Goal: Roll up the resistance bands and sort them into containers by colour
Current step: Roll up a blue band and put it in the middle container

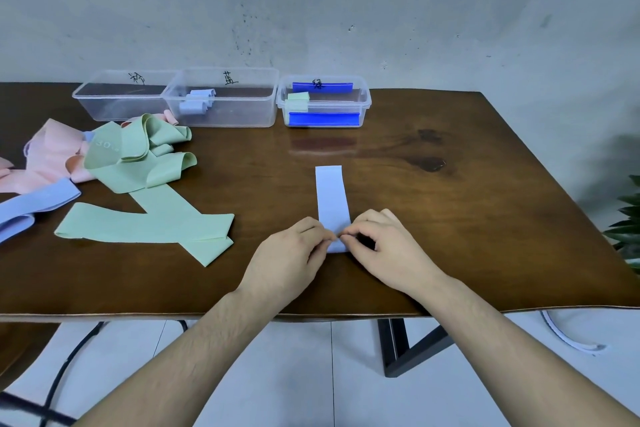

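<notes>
Head view: two hands pinch the near end of a pale blue band [331, 194] lying flat on a wooden table [450, 218].

The left hand [289, 253] and right hand [384, 246] curl their fingertips on the band's near end; three clear containers [221, 97] stand at the far edge.

2 bare forearms reach in from the lower edge, sleeveless as far as the view shows, with fine dark hair along them; the left hand [289, 255] and right hand [384, 248] wear no rings, watch or gloves.
</notes>
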Demonstrator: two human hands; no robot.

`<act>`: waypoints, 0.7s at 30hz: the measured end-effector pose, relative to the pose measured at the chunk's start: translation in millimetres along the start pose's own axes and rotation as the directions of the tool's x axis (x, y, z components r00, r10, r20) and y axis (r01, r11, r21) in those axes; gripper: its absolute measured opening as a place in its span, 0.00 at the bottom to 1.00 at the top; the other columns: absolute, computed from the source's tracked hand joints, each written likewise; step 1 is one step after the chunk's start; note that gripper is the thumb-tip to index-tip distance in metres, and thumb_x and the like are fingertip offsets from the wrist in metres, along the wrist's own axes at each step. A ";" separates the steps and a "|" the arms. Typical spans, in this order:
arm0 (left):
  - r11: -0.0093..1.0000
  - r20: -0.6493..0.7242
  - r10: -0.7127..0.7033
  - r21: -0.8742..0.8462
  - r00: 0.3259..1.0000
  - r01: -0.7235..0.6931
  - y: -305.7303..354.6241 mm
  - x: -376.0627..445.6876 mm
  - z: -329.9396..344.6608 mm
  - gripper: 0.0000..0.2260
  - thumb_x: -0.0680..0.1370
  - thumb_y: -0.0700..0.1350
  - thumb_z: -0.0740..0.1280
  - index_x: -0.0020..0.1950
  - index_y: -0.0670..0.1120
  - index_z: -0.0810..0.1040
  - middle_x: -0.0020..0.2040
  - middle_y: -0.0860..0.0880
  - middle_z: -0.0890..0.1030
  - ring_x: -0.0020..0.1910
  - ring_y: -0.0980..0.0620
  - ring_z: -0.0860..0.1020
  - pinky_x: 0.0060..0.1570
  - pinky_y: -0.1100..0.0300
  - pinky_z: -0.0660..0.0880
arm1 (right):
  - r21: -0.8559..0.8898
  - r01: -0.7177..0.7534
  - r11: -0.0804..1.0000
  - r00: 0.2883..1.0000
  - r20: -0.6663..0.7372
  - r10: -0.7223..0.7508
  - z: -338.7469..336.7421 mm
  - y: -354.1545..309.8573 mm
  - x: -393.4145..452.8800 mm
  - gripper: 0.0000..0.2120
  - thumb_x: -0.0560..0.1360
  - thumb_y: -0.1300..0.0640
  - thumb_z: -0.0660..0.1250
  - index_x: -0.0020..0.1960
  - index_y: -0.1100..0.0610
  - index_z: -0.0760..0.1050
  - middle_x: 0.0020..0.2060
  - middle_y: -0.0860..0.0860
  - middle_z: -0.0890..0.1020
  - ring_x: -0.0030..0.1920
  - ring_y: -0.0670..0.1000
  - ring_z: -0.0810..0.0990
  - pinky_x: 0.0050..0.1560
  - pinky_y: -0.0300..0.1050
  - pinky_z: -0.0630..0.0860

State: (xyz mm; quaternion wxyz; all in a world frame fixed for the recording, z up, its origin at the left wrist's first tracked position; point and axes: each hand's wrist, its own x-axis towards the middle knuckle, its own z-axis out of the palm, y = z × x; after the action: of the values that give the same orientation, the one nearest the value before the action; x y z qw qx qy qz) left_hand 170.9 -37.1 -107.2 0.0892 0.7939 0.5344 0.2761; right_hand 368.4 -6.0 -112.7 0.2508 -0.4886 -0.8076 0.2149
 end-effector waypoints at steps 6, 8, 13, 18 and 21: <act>0.999 0.021 -0.040 0.012 0.999 0.040 -4.8 9.8 0.6 0.09 0.82 0.48 0.64 0.57 0.51 0.83 0.53 0.57 0.80 0.46 0.55 0.80 0.42 0.59 0.78 | -0.094 0.072 0.993 0.996 -0.042 -0.076 -1.5 0.7 -4.4 0.08 0.79 0.49 0.68 0.57 0.45 0.81 0.50 0.36 0.77 0.52 0.43 0.71 0.51 0.30 0.67; 0.998 0.030 -0.056 0.000 0.998 0.056 -6.8 10.7 1.7 0.10 0.82 0.49 0.64 0.58 0.51 0.83 0.53 0.58 0.79 0.46 0.55 0.79 0.43 0.60 0.77 | -0.119 0.099 0.988 0.994 -0.027 -0.103 -2.3 3.1 -4.9 0.08 0.78 0.48 0.68 0.57 0.45 0.81 0.51 0.36 0.77 0.52 0.42 0.71 0.53 0.31 0.66; 1.000 -0.008 -0.013 -0.027 1.000 0.013 -7.2 10.5 3.5 0.08 0.81 0.45 0.65 0.57 0.48 0.82 0.53 0.57 0.78 0.40 0.55 0.78 0.37 0.62 0.75 | -0.137 0.123 0.983 0.992 -0.019 -0.127 -4.6 5.8 0.2 0.09 0.78 0.48 0.69 0.58 0.47 0.82 0.50 0.37 0.77 0.51 0.42 0.70 0.55 0.37 0.68; 0.999 0.034 0.026 0.018 0.999 -0.027 -8.4 3.9 3.5 0.11 0.77 0.51 0.71 0.57 0.50 0.82 0.53 0.57 0.78 0.32 0.59 0.70 0.32 0.70 0.66 | -0.111 0.115 0.987 0.993 0.005 -0.115 -6.4 8.4 5.8 0.11 0.79 0.45 0.67 0.58 0.46 0.82 0.49 0.37 0.78 0.50 0.44 0.70 0.57 0.42 0.72; 0.999 0.062 0.013 0.038 0.998 -0.015 -10.7 7.6 4.2 0.12 0.80 0.51 0.68 0.61 0.50 0.81 0.56 0.57 0.76 0.34 0.57 0.74 0.33 0.69 0.68 | -0.130 0.116 0.985 0.993 -0.002 -0.117 -6.5 9.7 6.3 0.14 0.78 0.43 0.67 0.60 0.46 0.82 0.51 0.36 0.76 0.52 0.43 0.69 0.58 0.41 0.70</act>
State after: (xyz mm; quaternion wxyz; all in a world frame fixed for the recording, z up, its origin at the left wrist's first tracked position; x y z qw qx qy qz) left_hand 166.6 -25.2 -112.8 0.0885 0.8073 0.5311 0.2416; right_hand 376.5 4.5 -112.1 0.2347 -0.4566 -0.8458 0.1448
